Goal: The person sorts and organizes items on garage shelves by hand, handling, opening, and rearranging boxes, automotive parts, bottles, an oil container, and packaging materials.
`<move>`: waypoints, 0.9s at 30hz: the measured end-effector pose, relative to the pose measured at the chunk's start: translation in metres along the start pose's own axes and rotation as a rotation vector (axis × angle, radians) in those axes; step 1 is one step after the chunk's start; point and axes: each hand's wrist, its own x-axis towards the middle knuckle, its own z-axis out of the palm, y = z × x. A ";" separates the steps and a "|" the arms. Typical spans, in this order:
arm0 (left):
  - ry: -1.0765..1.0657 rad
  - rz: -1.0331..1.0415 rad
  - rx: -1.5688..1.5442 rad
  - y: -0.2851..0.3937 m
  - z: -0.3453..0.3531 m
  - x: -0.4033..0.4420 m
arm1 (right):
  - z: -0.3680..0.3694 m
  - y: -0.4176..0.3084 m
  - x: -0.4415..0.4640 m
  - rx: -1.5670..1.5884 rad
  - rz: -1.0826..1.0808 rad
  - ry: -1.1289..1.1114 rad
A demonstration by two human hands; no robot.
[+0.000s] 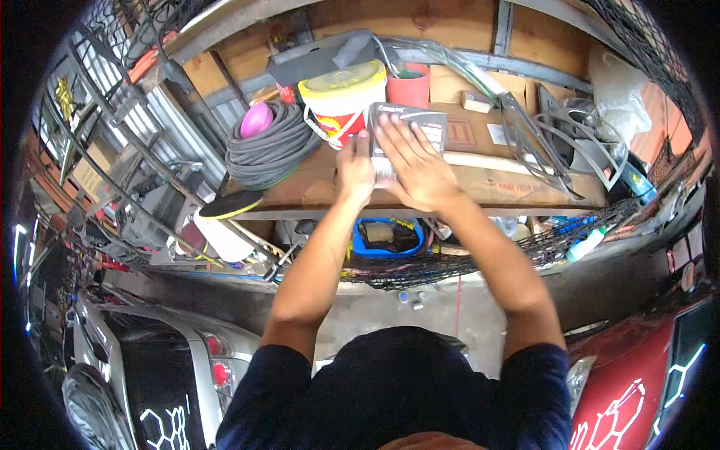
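Note:
A dark grey box (435,124) with white lettering stands upright over the front of the shelf. My left hand (355,169) grips its left edge, some of the fingers hidden. Stretched flat across the box's front face is my right hand (414,163), its fingers extended and slightly apart. Just behind and left of the box is a white bucket (345,94) with a yellow lid, and a reddish pot (409,90) stands behind it. A flattened brown cardboard box (480,184) lies beneath and to the right.
A coiled grey hose (270,154) with a pink ball (256,120) sits at left. Bent strips (517,127) lie at right. A blue tub (386,240) is below, with black netting (465,266) along the shelf front. Cars (217,352) flank me.

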 end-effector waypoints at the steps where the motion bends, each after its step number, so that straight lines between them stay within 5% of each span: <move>1: 0.021 0.150 0.308 -0.013 -0.018 0.013 | 0.004 0.007 -0.004 -0.034 0.062 0.003; 3: 0.098 0.131 0.273 -0.021 -0.009 0.018 | 0.035 0.030 -0.019 -0.106 0.174 -0.018; 4: 0.118 0.052 0.388 -0.025 -0.004 0.020 | 0.059 0.030 -0.019 0.282 0.180 0.155; 5: 0.065 0.040 0.054 -0.022 0.007 0.021 | 0.061 0.028 -0.019 0.237 0.203 0.143; 7: -0.174 -0.124 0.024 -0.003 -0.007 0.017 | 0.057 0.026 -0.016 0.153 0.177 0.111; 12: -0.405 -0.012 -0.020 0.015 -0.016 0.001 | 0.041 0.017 0.000 0.113 0.170 0.199; 17: -0.354 0.109 -0.035 0.010 -0.026 0.000 | 0.063 0.041 0.020 0.106 0.660 0.301; 21: -0.437 0.058 -0.084 0.023 -0.042 -0.007 | 0.035 0.016 0.024 0.209 0.218 0.184; 24: -0.345 0.129 -0.033 0.026 -0.046 -0.017 | 0.053 0.037 0.040 0.144 0.587 0.274; 26: -0.309 0.082 -0.181 0.023 -0.052 -0.014 | 0.029 -0.024 0.041 -0.111 0.092 0.068; 27: -0.285 0.071 -0.241 0.021 -0.058 -0.010 | 0.025 -0.033 0.030 -0.056 0.059 0.040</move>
